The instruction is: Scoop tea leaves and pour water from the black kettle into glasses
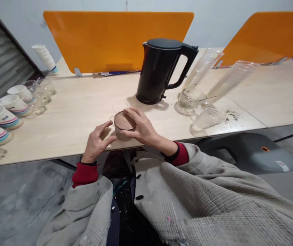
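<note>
Held a small round jar (pixel 121 133) just in from the front edge of the counter (pixel 71 119), with the right hand (pixel 144 127) clasped over the top, fingers on the far side of a brown lid (pixel 122 119) and thumb on the near side. Curved the left hand (pixel 96 141) beside the jar, with a wide gap between thumb and fingers; could not tell of any contact there. Judged the jar light enough for one hand, stiff, perhaps slippery and breakable; best taken low around the body, not by the lid alone, in case of a loose fit. Saw wood-like grain on the flat, round lid, above a pale body of uncertain material. Noted toward the back edge a glossy black kettle (pixel 156 73) with a looped handle, before a smooth orange panel (pixel 105 41); near the left end, tapered paper cups (pixel 15 105) with coloured bands; toward the right, leaning stacks of thin clear cups (pixel 228 83), a ribbed clear bowl (pixel 191 99) and dark crumbs (pixel 230 115) scattered near the front edge
</note>
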Demonstrator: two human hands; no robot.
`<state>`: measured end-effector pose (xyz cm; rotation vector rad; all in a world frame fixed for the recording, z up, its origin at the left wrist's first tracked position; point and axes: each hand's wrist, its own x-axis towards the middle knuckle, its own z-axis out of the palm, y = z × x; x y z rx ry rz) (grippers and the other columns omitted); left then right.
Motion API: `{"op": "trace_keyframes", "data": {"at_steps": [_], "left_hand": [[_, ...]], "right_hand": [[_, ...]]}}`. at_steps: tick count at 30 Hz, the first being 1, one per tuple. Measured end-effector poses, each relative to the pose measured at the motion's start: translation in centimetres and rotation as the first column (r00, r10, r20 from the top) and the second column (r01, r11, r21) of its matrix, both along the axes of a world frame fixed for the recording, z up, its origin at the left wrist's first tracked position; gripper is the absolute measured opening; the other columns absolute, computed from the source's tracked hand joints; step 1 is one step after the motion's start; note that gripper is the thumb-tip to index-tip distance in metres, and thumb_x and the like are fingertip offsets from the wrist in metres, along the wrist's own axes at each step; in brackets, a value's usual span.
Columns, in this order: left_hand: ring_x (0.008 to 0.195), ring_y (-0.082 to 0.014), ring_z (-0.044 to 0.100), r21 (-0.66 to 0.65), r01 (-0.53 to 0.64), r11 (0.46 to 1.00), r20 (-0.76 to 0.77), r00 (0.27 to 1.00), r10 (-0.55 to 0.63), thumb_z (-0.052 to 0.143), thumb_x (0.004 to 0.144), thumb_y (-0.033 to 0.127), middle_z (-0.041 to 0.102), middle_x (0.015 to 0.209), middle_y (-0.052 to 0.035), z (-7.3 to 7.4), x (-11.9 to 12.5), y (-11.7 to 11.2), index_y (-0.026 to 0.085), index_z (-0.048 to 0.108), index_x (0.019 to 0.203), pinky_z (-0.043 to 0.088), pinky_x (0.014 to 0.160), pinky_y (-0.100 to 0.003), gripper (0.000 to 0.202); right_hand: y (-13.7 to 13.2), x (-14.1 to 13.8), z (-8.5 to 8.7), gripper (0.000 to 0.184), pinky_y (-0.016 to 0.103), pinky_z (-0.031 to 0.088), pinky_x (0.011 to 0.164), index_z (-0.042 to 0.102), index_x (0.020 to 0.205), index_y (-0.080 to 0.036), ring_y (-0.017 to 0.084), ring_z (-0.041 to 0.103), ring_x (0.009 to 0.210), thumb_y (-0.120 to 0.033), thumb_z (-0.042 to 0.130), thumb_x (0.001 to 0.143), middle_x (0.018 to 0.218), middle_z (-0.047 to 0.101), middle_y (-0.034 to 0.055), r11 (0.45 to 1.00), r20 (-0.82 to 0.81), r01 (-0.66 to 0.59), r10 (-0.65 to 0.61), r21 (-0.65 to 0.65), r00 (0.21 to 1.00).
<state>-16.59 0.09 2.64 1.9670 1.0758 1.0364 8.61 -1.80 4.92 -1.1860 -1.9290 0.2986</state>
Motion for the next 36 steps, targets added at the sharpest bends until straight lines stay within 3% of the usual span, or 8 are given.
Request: {"op": "trace_keyframes", "data": {"at_steps": [6,10,14,18,24,30,36], "left_hand": [[0.135,-0.0369,0.071,0.066,-0.020,0.998,-0.226,0.973,0.035,0.086,0.079,0.071,0.075,0.148,-0.0150,0.0,1.8,0.0,0.024,0.064,0.155,0.055,0.119,-0.053,0.092],[0.142,-0.0375,0.068,0.067,-0.054,0.996,-0.228,0.971,0.068,0.090,0.078,0.060,0.067,0.160,-0.0168,0.1,3.4,-0.5,0.022,0.049,0.165,0.055,0.118,-0.052,0.103],[0.135,-0.0379,0.073,0.048,-0.116,0.992,-0.260,0.958,0.125,0.092,0.075,0.056,0.072,0.154,-0.0156,0.5,4.3,-0.6,0.023,0.048,0.164,0.061,0.109,-0.047,0.104],[0.122,-0.0380,0.080,0.049,-0.122,0.991,-0.275,0.952,0.131,0.088,0.076,0.063,0.080,0.140,-0.0132,0.6,4.3,-0.4,0.024,0.052,0.160,0.065,0.096,-0.042,0.099],[0.124,-0.0413,0.079,0.076,-0.148,0.986,-0.280,0.946,0.163,0.085,0.074,0.066,0.080,0.138,-0.0154,0.0,4.1,0.1,0.022,0.053,0.157,0.065,0.096,-0.045,0.099],[0.116,-0.0413,0.081,0.098,-0.175,0.980,-0.287,0.938,0.196,0.090,0.070,0.065,0.083,0.131,-0.0136,-0.2,4.0,0.2,0.025,0.057,0.151,0.065,0.086,-0.043,0.096],[0.117,-0.0383,0.081,0.104,-0.159,0.982,-0.287,0.940,0.182,0.093,0.070,0.061,0.084,0.128,-0.0085,0.2,3.9,0.1,0.029,0.056,0.153,0.066,0.089,-0.042,0.096]], "right_hand": [[-0.5,-0.3,0.3,0.094,0.063,0.052,0.124,0.052,0.165,-0.028,0.040,0.058,0.147,-0.075,0.079,0.089,0.159,0.059,0.0184,0.999,0.045,0.036,-0.035,-0.024,0.998],[-0.8,-0.8,0.5,0.104,0.065,0.054,0.122,0.051,0.167,-0.026,0.042,0.058,0.146,-0.086,0.076,0.085,0.157,0.059,0.0198,0.996,0.079,0.088,-0.086,-0.023,0.993],[-0.7,-1.7,0.1,0.092,0.065,0.054,0.122,0.055,0.163,-0.027,0.041,0.059,0.142,-0.081,0.073,0.091,0.152,0.062,0.0190,0.990,0.082,0.141,-0.141,0.004,0.987],[-0.6,-2.3,0.2,0.087,0.062,0.054,0.123,0.059,0.158,-0.023,0.040,0.059,0.141,-0.078,0.074,0.092,0.152,0.063,0.0192,0.985,0.072,0.170,-0.170,0.009,0.983],[-0.9,-2.5,0.9,0.081,0.060,0.053,0.124,0.059,0.156,-0.024,0.038,0.058,0.143,-0.071,0.077,0.093,0.155,0.062,0.0182,0.986,0.072,0.168,-0.165,-0.024,0.984],[-0.8,-2.4,1.5,0.075,0.058,0.056,0.122,0.060,0.155,-0.023,0.036,0.058,0.144,-0.069,0.072,0.097,0.156,0.062,0.0169,0.983,0.071,0.175,-0.170,-0.061,0.983],[-0.5,-1.7,2.5,0.063,0.051,0.055,0.124,0.063,0.152,-0.029,0.030,0.065,0.139,-0.068,0.063,0.104,0.147,0.069,0.0114,0.983,-0.096,0.151,-0.162,-0.108,0.982]]}}
